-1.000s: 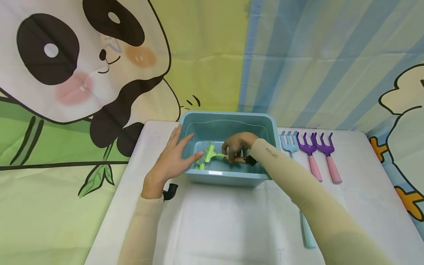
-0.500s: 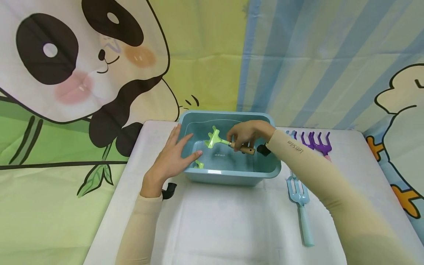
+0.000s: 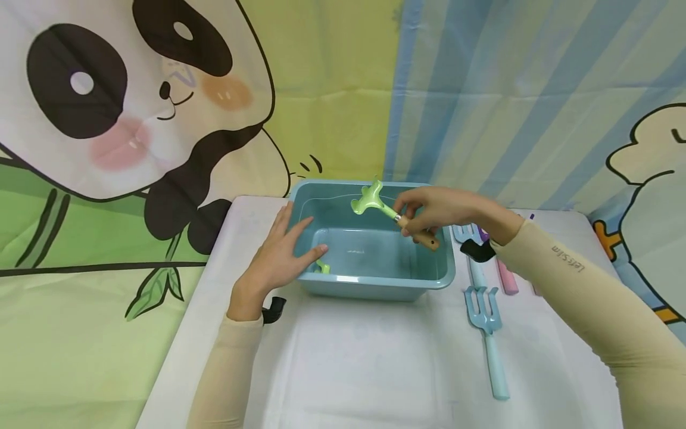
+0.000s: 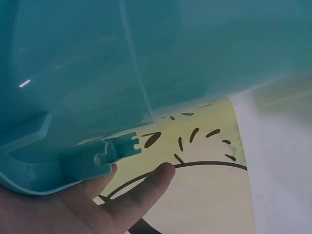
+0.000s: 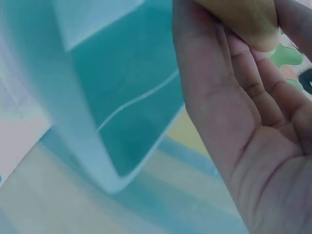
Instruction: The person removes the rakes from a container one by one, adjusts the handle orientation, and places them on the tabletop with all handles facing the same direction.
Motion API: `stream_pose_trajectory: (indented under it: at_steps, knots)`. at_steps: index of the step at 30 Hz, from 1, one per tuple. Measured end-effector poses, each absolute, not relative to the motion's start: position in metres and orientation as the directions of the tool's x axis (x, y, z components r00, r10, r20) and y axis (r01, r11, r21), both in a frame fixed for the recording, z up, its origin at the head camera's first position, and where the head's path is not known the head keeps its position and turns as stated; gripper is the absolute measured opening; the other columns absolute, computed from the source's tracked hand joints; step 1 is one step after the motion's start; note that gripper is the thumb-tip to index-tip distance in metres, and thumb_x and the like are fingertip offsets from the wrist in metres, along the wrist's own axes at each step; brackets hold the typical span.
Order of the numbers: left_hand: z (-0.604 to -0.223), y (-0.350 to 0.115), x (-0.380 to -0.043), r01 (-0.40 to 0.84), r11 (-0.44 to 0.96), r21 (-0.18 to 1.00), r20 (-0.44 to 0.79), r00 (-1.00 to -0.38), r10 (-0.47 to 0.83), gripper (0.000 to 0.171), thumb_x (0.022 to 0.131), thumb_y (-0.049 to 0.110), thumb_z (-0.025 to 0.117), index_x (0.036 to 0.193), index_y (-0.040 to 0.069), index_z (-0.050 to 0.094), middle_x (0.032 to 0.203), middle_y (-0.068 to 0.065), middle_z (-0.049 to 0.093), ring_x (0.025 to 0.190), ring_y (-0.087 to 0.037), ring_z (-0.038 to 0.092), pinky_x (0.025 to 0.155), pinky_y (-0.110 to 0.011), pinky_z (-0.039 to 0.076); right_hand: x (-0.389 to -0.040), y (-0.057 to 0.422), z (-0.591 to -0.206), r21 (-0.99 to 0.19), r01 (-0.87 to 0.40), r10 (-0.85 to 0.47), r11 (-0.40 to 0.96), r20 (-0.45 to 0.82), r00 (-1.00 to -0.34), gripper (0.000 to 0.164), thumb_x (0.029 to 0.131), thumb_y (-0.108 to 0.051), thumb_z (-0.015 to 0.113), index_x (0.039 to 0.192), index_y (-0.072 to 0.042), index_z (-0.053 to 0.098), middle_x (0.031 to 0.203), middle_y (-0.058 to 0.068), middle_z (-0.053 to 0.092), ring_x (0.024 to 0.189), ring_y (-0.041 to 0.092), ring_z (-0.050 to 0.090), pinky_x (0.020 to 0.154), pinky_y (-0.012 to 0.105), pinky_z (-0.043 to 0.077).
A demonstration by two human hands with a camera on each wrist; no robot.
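In the head view my right hand (image 3: 439,210) pinches the wooden handle (image 3: 420,235) of a small hand rake with a light green head (image 3: 370,199). The rake hangs above the right part of a blue plastic basin (image 3: 375,281), tilted, head toward the back left. Only the handle's rounded end (image 5: 261,29) shows in the right wrist view. My left hand (image 3: 270,259) lies against the basin's left rim, fingers spread and fairly straight; the left wrist view shows a finger (image 4: 146,195) outside the rim. Another light green piece (image 3: 323,266) lies inside, partly hidden by the left thumb.
Right of the basin lie a light blue hand fork (image 3: 485,322) in front and another light blue fork (image 3: 476,271) behind it. Beside them a pink handle (image 3: 506,277) shows, partly covered by the right arm. A printed panda cloth (image 3: 214,149) hangs behind the white table (image 3: 354,357).
My right hand has lifted the green rake from the basin floor, moving up and to the right. The front light blue fork is now uncovered by the arm. My left hand has stayed put.
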State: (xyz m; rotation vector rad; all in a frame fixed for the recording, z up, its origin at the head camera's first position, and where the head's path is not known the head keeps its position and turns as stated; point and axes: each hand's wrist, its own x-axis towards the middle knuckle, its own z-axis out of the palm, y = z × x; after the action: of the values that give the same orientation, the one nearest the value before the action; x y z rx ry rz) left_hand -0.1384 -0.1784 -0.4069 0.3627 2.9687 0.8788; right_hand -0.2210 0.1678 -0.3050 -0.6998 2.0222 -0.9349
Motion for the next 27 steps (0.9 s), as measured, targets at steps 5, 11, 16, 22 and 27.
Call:
stream_pose_trajectory:
  at_steps: [5,11,16,22,27]
  knots:
    - [-0.407,-0.177,-0.139,0.223,0.816,0.534,0.047,-0.971,0.234,0.089,0.087,0.08,0.047,0.155,0.024,0.039,0.167,0.004,-0.008,0.15,-0.012,-0.011,0.109,-0.061,0.03,-0.204,0.199,-0.297,-0.827,-0.126,-0.688,0.547,-0.359,-0.63,0.032,0.096,-0.013,0.07,0.123,-0.002,0.056,0.101,0.02,0.063,0.086,0.037,0.068,0.071,0.044,0.058]
    - [-0.408,-0.177,-0.139,0.226,0.811,0.539,0.053,-0.97,0.235,0.088,0.087,0.08,0.047,0.155,0.024,0.04,0.167,0.004,-0.007,0.15,-0.012,-0.011,0.109,-0.061,0.03,-0.18,0.233,-0.303,-0.825,-0.114,-0.642,0.553,-0.335,-0.689,0.037,0.096,-0.017,0.071,0.126,-0.003,0.055,0.106,0.021,0.063,0.082,0.033,0.067,0.077,0.042,0.057]
    - [-0.409,-0.179,-0.139,0.228,0.807,0.544,0.056,-0.97,0.236,0.088,0.088,0.079,0.047,0.155,0.023,0.04,0.167,0.005,-0.007,0.15,-0.011,-0.011,0.109,-0.061,0.031,-0.159,0.258,-0.322,-0.835,-0.109,-0.61,0.539,-0.298,-0.734,0.039,0.096,-0.017,0.071,0.126,-0.001,0.052,0.104,0.019,0.062,0.087,0.031,0.07,0.078,0.038,0.057]
    - [-0.408,-0.18,-0.138,0.224,0.813,0.538,0.05,-0.971,0.234,0.088,0.087,0.079,0.047,0.155,0.025,0.039,0.167,0.003,-0.006,0.15,-0.011,-0.012,0.107,-0.062,0.033,-0.129,0.286,-0.346,-0.823,-0.085,-0.521,0.562,-0.272,-0.809,0.038,0.096,-0.02,0.07,0.127,-0.004,0.054,0.106,0.016,0.06,0.086,0.026,0.07,0.074,0.039,0.056]
    - [-0.407,-0.18,-0.138,0.226,0.814,0.534,0.052,-0.97,0.235,0.088,0.087,0.079,0.047,0.155,0.024,0.039,0.167,0.001,-0.006,0.15,-0.012,-0.011,0.107,-0.062,0.033,-0.107,0.31,-0.37,-0.872,-0.024,-0.494,0.488,-0.253,-0.832,0.037,0.099,-0.013,0.065,0.128,0.003,0.05,0.107,0.022,0.056,0.087,0.028,0.07,0.073,0.039,0.059]
